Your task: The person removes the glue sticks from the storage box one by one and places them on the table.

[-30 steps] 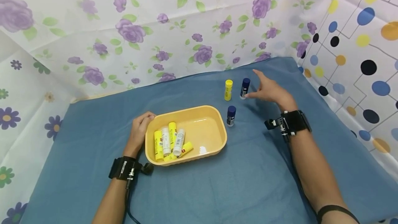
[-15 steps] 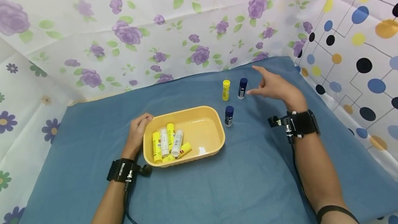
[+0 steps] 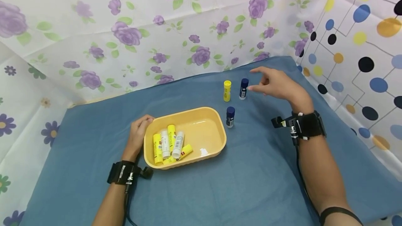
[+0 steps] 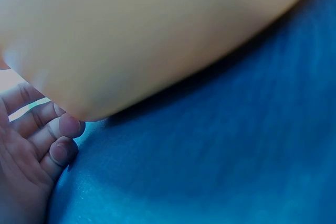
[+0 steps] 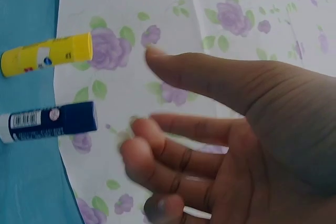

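Note:
My left hand point(image 3: 137, 133) grips the upper-left corner of a yellow plastic tub point(image 3: 208, 149). In the left wrist view, curled fingers point(image 4: 60, 150) lie against the tub's outer wall point(image 4: 157, 35). Glue sticks, yellow and white point(image 3: 178, 144), lie together in the tub's left half. My right hand point(image 3: 277, 83) hovers just right of an upright blue-capped glue stick point(image 3: 243, 89), thumb and fingers apart and holding nothing. Left of that stands a yellow glue stick point(image 3: 227, 91). Another blue-capped glue stick point(image 3: 230, 117) stands nearer, beside the tub's right end.
Blue cloth point(image 3: 251, 180) covers the table. A floral sheet point(image 3: 141, 62) hangs along the back edge, and a dotted sheet point(image 3: 364, 86) hangs at the right. Each wrist wears a strapped camera point(image 3: 309, 125) with a cable.
My right hand has drawn slightly to the right, away from the blue-capped glue stick, and its thumb and fingers have come a little closer together. My left hand stays on the tub.

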`<state>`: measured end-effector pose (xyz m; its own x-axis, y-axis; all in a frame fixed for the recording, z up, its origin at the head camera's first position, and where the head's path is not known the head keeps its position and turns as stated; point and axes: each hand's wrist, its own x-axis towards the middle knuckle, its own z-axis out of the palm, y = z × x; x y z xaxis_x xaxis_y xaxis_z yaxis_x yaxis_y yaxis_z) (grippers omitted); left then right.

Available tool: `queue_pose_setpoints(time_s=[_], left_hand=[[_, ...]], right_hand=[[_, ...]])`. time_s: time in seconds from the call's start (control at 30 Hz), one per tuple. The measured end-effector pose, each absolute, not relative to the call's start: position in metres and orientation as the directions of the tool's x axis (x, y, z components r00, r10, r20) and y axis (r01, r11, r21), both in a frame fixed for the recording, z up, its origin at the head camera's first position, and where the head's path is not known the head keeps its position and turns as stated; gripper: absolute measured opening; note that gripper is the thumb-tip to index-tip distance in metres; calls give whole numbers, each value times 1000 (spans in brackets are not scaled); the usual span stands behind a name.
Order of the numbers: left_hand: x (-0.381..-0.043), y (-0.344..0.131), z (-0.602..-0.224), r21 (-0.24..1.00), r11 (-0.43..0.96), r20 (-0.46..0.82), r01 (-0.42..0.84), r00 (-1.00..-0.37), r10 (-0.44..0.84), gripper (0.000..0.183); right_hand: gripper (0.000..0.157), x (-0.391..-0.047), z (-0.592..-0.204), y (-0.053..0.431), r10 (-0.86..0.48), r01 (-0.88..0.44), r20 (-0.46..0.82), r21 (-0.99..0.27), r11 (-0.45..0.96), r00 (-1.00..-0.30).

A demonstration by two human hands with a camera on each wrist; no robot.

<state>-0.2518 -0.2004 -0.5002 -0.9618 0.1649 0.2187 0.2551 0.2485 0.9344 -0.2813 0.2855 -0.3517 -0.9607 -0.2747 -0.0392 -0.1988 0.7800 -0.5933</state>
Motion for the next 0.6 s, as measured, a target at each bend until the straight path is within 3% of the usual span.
queue_pose_setpoints(time_s=[0.17,0.6], left_hand=[[-251,-200,-500,938,246,208,246,-963,169,37],[-254,-201,-501,945,236,197,226,-970,140,35]], right_hand=[[50,-281,-351,279,-318,-264,19,-605,751,-948],[32,-279,-352,257,-408,-333,57,-685,648,-911]])
